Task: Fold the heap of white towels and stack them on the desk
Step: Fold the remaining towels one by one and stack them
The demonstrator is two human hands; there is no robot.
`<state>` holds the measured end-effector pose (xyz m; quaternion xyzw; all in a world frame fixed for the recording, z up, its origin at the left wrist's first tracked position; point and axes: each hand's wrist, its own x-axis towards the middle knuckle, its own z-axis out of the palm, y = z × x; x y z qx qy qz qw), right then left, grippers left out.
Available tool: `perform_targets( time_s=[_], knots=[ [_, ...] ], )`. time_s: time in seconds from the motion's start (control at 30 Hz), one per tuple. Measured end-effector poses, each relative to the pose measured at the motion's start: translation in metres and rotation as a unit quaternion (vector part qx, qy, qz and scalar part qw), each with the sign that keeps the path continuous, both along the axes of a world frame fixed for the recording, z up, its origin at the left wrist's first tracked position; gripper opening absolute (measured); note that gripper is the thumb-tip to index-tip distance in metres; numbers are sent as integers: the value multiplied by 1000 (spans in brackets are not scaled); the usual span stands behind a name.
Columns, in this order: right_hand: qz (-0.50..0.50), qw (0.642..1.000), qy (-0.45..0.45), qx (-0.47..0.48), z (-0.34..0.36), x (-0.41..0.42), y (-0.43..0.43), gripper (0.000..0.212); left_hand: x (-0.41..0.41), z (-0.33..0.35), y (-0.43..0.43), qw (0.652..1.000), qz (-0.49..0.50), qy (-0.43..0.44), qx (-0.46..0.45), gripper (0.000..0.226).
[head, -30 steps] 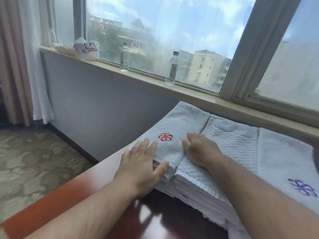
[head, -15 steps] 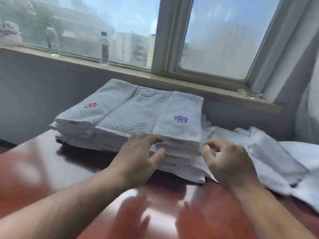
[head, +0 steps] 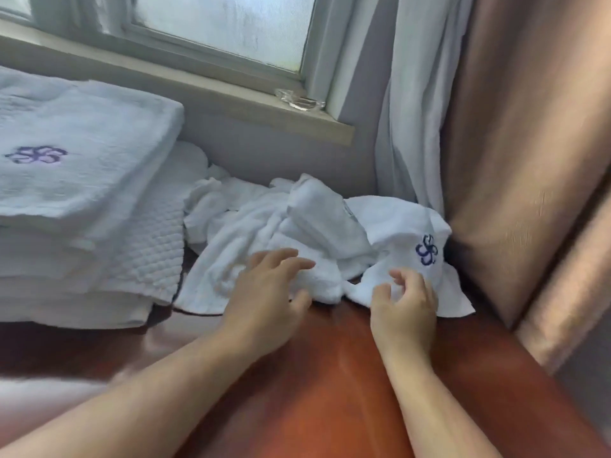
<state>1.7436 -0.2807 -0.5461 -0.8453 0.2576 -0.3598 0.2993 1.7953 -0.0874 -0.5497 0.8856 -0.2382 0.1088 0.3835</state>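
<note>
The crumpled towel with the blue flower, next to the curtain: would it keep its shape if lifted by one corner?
Probably not: the towel lies in soft folds, so it should droop and unfurl. It looks like thin terry, likely light. Pushed on the glossy desk, it would probably slide and bunch up.

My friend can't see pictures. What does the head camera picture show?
Two bare hands reach into a crumpled heap of white towels on a reddish-brown desk: the left hand lies open on it, the right hand curls over a towel with a blue flower. A stack of folded towels sits to the left, under a window, with curtains on the right.
</note>
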Motion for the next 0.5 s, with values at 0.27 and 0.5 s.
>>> perform_targets(
  time_s=[0.27, 0.5],
  knots=[
    [10, 992, -8, 125, -14, 24, -43, 58, 47, -18, -30, 993, 8, -41, 110, 58],
    [60, 993, -15, 102, -15, 25, -43, 8, 43, -10, -24, 993, -20, -49, -103, 37]
  ],
)
